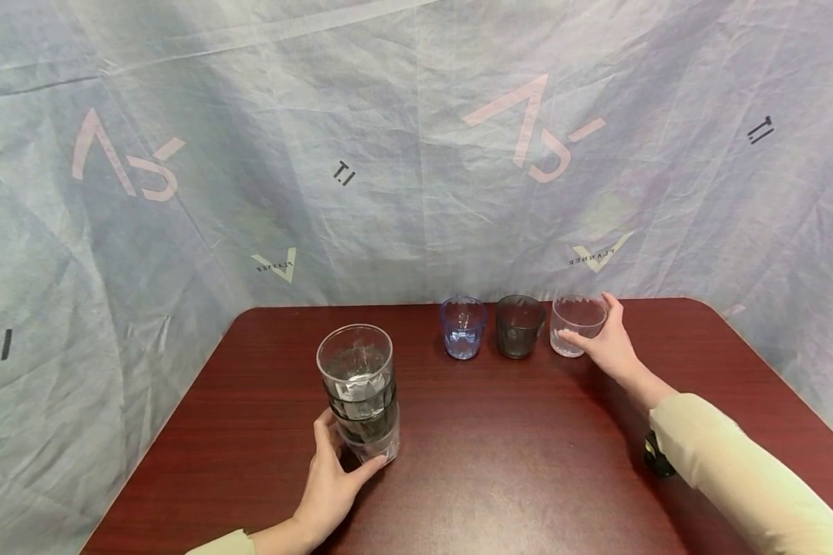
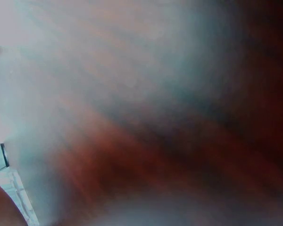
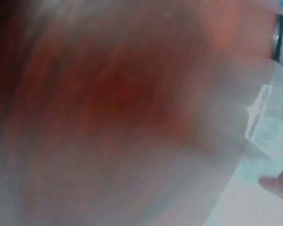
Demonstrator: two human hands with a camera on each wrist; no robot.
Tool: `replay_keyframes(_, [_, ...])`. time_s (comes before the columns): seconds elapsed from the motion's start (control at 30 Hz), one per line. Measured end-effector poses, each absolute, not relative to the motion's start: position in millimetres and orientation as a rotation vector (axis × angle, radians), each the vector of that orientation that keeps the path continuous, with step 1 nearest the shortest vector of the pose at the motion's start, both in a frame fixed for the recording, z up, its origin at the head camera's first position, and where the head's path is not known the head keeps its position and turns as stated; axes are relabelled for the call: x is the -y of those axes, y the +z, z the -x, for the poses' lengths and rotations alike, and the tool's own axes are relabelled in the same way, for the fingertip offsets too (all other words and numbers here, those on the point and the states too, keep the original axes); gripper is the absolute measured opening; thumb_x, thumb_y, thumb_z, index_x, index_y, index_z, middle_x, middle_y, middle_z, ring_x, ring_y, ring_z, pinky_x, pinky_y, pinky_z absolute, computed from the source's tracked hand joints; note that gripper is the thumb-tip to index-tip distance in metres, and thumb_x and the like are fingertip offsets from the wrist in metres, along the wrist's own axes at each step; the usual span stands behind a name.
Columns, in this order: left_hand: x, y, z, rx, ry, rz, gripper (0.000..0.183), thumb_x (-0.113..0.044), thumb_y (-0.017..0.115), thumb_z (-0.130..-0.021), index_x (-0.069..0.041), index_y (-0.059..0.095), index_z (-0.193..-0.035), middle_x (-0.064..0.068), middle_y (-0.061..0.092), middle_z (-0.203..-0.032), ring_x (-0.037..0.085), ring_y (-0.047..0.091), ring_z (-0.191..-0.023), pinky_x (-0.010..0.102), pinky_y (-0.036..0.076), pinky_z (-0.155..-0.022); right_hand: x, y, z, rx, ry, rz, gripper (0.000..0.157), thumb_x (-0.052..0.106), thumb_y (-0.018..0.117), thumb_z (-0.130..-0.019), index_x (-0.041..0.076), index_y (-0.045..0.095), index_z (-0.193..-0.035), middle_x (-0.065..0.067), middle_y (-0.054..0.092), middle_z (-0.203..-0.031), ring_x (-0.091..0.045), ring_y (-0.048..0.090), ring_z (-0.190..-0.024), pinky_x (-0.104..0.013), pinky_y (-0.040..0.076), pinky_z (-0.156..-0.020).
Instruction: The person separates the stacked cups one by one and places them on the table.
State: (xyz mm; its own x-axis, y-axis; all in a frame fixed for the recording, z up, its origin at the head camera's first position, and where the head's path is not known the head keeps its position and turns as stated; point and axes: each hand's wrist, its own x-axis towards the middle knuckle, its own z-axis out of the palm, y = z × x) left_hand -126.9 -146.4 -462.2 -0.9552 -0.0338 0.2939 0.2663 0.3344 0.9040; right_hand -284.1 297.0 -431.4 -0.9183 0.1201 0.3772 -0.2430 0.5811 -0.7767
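Observation:
In the head view, my left hand (image 1: 333,478) grips the lower part of a stack of cups (image 1: 357,385), thumb in front and fingers on the left. The stack has a clear cup on top, dark grey ones in the middle and a clear one at the bottom. At the back right, my right hand (image 1: 609,345) holds a clear cup (image 1: 575,316), its thumb across the front and a finger by the right rim. Left of it stand a dark grey cup (image 1: 520,327) and a blue cup (image 1: 463,327), both upright. Both wrist views are mostly blurred.
The dark red wooden table (image 1: 486,447) carries all the cups. A printed grey cloth (image 1: 403,216) hangs behind its back edge, close to the row of cups. A small black device (image 1: 658,455) shows under the right forearm.

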Motion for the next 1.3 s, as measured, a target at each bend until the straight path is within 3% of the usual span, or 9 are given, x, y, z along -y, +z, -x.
replay_keyframes(0.23, [147.6, -460.8, 126.5, 2.335, -1.661, 0.223, 0.093, -0.009, 0.087, -0.072, -0.008, 0.024, -0.141, 0.013, 0.050, -0.134, 0.024, 0.050, -0.122, 0.011, 0.033, -0.096, -281.4, -403.9, 273.7, 2.295, 1.275, -0.154, 0.098, 0.016, 0.083, -0.079, 0.005, 0.016, -0.150, -0.018, 0.027, -0.153, -0.036, 0.023, -0.140, -0.056, 0.024, -0.107])
replay_keyframes(0.47, [148.1, -460.5, 125.5, 2.350, -1.641, 0.219, 0.092, -0.012, 0.086, -0.074, -0.007, 0.024, -0.141, 0.014, 0.050, -0.134, 0.025, 0.050, -0.123, 0.011, 0.033, -0.096, -236.7, -372.6, 263.8, 2.124, 1.512, -0.460, 0.088, -0.012, 0.074, -0.077, -0.006, 0.019, -0.146, -0.026, 0.029, -0.150, -0.039, 0.023, -0.140, -0.045, 0.020, -0.113])
replay_keyframes(0.6, [147.8, -460.2, 125.6, 2.344, -1.640, 0.223, 0.092, -0.011, 0.086, -0.073, -0.008, 0.024, -0.140, 0.014, 0.050, -0.134, 0.026, 0.050, -0.123, 0.010, 0.032, -0.096, -202.9, -359.2, 251.6, 2.080, 1.594, -0.651, 0.086, -0.019, 0.071, -0.076, -0.005, 0.021, -0.145, -0.027, 0.031, -0.149, -0.036, 0.026, -0.139, -0.048, 0.022, -0.111])
replay_keyframes(0.73, [147.5, -459.0, 124.7, 2.349, -1.596, 0.246, 0.090, -0.013, 0.086, -0.075, -0.007, 0.024, -0.140, 0.016, 0.049, -0.134, 0.028, 0.049, -0.123, 0.010, 0.030, -0.097, -170.7, -349.2, 241.1, 2.065, 1.639, -0.828, 0.085, -0.017, 0.073, -0.076, -0.002, 0.025, -0.145, -0.023, 0.034, -0.149, -0.032, 0.030, -0.139, -0.054, 0.025, -0.108])
replay_keyframes(0.83, [147.3, -458.2, 123.7, 2.357, -1.560, 0.262, 0.089, -0.015, 0.085, -0.076, -0.006, 0.023, -0.141, 0.017, 0.048, -0.135, 0.029, 0.050, -0.123, 0.011, 0.031, -0.097, -149.1, -342.7, 234.4, 2.046, 1.663, -0.953, 0.085, -0.012, 0.076, -0.076, 0.000, 0.027, -0.145, -0.020, 0.035, -0.150, -0.029, 0.031, -0.139, -0.053, 0.027, -0.107])
replay_keyframes(1.07, [146.6, -458.5, 124.7, 2.345, -1.591, 0.259, 0.090, -0.013, 0.085, -0.075, -0.008, 0.024, -0.140, 0.016, 0.050, -0.134, 0.027, 0.050, -0.123, 0.011, 0.032, -0.097, -102.2, -337.1, 223.0, 2.010, 1.687, -1.227, 0.087, 0.026, 0.081, -0.081, 0.003, 0.028, -0.145, -0.013, 0.037, -0.150, -0.027, 0.032, -0.139, -0.049, 0.030, -0.108])
replay_keyframes(1.13, [146.6, -459.1, 125.1, 2.342, -1.601, 0.261, 0.090, -0.012, 0.085, -0.075, -0.007, 0.024, -0.140, 0.016, 0.051, -0.133, 0.028, 0.050, -0.123, 0.010, 0.031, -0.097, -90.4, -337.2, 219.5, 2.023, 1.712, -1.285, 0.088, 0.030, 0.080, -0.081, 0.004, 0.027, -0.146, -0.010, 0.036, -0.151, -0.026, 0.031, -0.139, -0.048, 0.029, -0.109])
replay_keyframes(1.3, [146.6, -458.5, 125.3, 2.347, -1.589, 0.268, 0.090, -0.011, 0.086, -0.074, -0.007, 0.024, -0.140, 0.015, 0.052, -0.132, 0.027, 0.051, -0.122, 0.011, 0.032, -0.097, -66.2, -340.1, 212.2, 2.082, 1.748, -1.352, 0.089, 0.008, 0.082, -0.079, 0.007, 0.025, -0.147, -0.004, 0.035, -0.151, -0.023, 0.031, -0.139, -0.044, 0.029, -0.110])
